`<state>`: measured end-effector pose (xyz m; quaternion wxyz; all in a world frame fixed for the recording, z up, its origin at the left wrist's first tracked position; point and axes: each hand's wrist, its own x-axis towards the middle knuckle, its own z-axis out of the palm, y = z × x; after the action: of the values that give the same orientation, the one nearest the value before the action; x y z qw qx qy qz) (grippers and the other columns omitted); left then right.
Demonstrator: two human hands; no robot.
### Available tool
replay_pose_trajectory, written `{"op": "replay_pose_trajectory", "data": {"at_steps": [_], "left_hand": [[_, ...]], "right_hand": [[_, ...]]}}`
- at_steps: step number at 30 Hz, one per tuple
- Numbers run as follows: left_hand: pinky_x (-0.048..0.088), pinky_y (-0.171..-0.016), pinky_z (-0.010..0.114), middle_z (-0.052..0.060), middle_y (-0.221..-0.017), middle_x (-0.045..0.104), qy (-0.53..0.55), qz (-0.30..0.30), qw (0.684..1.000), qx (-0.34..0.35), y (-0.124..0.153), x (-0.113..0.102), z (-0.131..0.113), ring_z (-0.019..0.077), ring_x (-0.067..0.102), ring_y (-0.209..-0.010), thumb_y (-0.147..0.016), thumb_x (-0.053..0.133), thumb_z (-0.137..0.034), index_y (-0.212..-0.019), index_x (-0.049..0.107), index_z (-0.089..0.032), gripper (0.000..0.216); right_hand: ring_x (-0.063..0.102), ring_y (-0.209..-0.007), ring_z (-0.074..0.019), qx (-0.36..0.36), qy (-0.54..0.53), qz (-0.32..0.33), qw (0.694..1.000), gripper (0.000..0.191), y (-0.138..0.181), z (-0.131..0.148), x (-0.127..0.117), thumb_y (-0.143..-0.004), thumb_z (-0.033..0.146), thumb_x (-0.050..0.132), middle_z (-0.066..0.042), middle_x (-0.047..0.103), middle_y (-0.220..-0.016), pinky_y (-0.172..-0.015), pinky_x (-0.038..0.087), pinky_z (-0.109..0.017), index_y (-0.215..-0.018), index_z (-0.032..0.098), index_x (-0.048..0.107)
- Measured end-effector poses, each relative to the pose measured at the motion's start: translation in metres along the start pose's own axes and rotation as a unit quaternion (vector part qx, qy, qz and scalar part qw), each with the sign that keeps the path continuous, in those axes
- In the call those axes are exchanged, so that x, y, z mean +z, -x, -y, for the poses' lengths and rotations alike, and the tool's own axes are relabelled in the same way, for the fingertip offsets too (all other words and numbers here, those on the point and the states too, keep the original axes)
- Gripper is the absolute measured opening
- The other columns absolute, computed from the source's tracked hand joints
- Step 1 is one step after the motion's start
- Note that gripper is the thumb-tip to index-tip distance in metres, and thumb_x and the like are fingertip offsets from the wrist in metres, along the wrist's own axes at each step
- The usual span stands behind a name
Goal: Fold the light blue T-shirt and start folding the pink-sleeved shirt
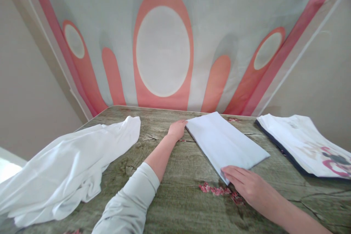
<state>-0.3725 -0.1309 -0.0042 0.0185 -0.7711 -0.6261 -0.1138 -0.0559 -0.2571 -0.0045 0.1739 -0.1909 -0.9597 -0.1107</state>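
Note:
A pale, bluish-white folded garment (225, 140) lies at an angle on the wood-patterned table, flat and roughly rectangular. At its far left corner is my left hand (177, 130), its fingers closed on the edge. My right hand (242, 182) grips the near corner, thumb and fingers pressed together over the fabric. The underside of the garment and the fingertips beneath it are hidden. To the left, a loose white garment (79, 161) is spread out with wrinkles, apart from both hands.
Folded clothes (298, 135) are stacked at the right, a white printed one on top and a dark one below. The table (153, 204) has a printed pink flower pattern. Behind its far edge hangs a grey and coral backdrop (164, 102).

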Motion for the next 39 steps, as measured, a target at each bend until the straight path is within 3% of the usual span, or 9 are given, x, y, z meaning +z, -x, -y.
{"op": "replay_pose_trajectory", "data": {"at_steps": [3,7,12,15,18,24,32,35,39], "left_hand": [[0.038,-0.098,0.030,0.005,-0.126,0.055,0.014,-0.015,0.999,-0.035,0.004,-0.003,0.007,0.0181,0.050,-0.115,-0.081,0.035,-0.004,-0.123,0.053,-0.019,0.047],[0.034,-0.102,0.030,0.010,-0.134,0.048,0.027,-0.038,0.998,-0.044,0.007,-0.011,0.003,0.0179,0.043,-0.122,-0.084,0.029,-0.005,-0.132,0.043,-0.012,0.049],[0.024,-0.108,0.034,0.009,-0.142,0.038,0.039,-0.021,0.999,0.032,0.017,-0.010,-0.047,0.0181,0.031,-0.131,-0.094,0.028,-0.028,-0.134,0.039,-0.013,0.044],[0.019,-0.109,0.043,0.011,-0.147,0.026,0.052,0.026,0.992,0.116,0.031,-0.004,-0.082,0.0225,0.021,-0.135,-0.094,0.021,-0.047,-0.139,0.030,-0.012,0.057],[0.016,-0.109,0.046,0.011,-0.149,0.020,0.053,0.070,0.986,0.142,0.041,0.002,-0.098,0.0244,0.017,-0.136,-0.092,0.015,-0.056,-0.141,0.025,-0.014,0.065],[0.014,-0.108,0.048,0.009,-0.150,0.018,0.014,0.069,0.993,0.096,0.034,0.006,-0.065,0.0261,0.015,-0.137,-0.090,0.018,-0.060,-0.142,0.024,-0.020,0.065],[0.020,-0.105,0.052,0.014,-0.145,0.028,-0.047,0.020,0.993,-0.103,0.021,-0.003,-0.008,0.0300,0.023,-0.134,-0.093,0.029,-0.040,-0.139,0.031,-0.017,0.052],[0.017,-0.107,0.051,0.013,-0.147,0.026,-0.059,-0.006,0.993,-0.098,0.020,-0.008,-0.015,0.0281,0.020,-0.135,-0.092,0.031,-0.035,-0.138,0.032,-0.017,0.049],[0.017,-0.107,0.051,0.012,-0.147,0.025,-0.042,0.006,0.999,-0.026,0.026,-0.013,-0.056,0.0277,0.019,-0.136,-0.091,0.033,-0.040,-0.137,0.033,-0.019,0.051]], "right_hand": [[0.059,-0.100,-0.0221,0.006,-0.021,-0.008,1.000,0.033,-0.001,0.000,-0.002,-0.088,0.006,0.034,-0.012,0.065,-0.105,-0.083,0.053,-0.036,-0.103,0.011,0.063],[0.059,-0.097,-0.0195,0.013,-0.075,0.002,0.997,0.032,-0.005,0.004,-0.012,-0.086,0.005,0.036,-0.010,0.066,-0.100,-0.084,0.051,-0.033,-0.099,0.014,0.064],[0.059,-0.093,-0.0176,0.028,-0.136,0.012,0.990,0.034,-0.014,0.015,-0.024,-0.081,0.001,0.037,-0.008,0.066,-0.097,-0.083,0.050,-0.029,-0.095,0.016,0.064],[0.058,-0.093,-0.0175,0.037,-0.156,0.014,0.987,0.035,-0.018,0.022,-0.027,-0.079,0.000,0.037,-0.007,0.065,-0.099,-0.084,0.049,-0.029,-0.096,0.016,0.063],[0.057,-0.096,-0.0185,0.052,-0.185,0.040,0.981,0.037,-0.020,0.027,-0.030,-0.075,0.000,0.041,-0.008,0.063,-0.104,-0.086,0.047,-0.031,-0.101,0.017,0.061],[0.053,-0.102,-0.0202,0.093,-0.240,0.090,0.962,0.043,-0.022,0.030,-0.037,-0.069,0.001,0.045,-0.008,0.058,-0.112,-0.091,0.044,-0.034,-0.106,0.020,0.058],[0.052,-0.106,-0.0212,0.102,-0.278,0.110,0.949,0.036,-0.028,0.030,-0.048,-0.073,0.014,0.054,-0.009,0.058,-0.115,-0.092,0.044,-0.036,-0.108,0.020,0.058],[0.053,-0.108,-0.0210,0.142,-0.271,0.066,0.950,0.030,-0.020,0.004,-0.039,-0.080,0.023,0.053,-0.010,0.058,-0.116,-0.094,0.044,-0.036,-0.110,0.020,0.058],[0.057,-0.103,-0.0238,0.307,-0.180,-0.059,0.933,0.027,0.007,-0.060,-0.012,-0.084,0.034,0.047,-0.010,0.062,-0.109,-0.092,0.044,-0.042,-0.104,0.019,0.060]]}}
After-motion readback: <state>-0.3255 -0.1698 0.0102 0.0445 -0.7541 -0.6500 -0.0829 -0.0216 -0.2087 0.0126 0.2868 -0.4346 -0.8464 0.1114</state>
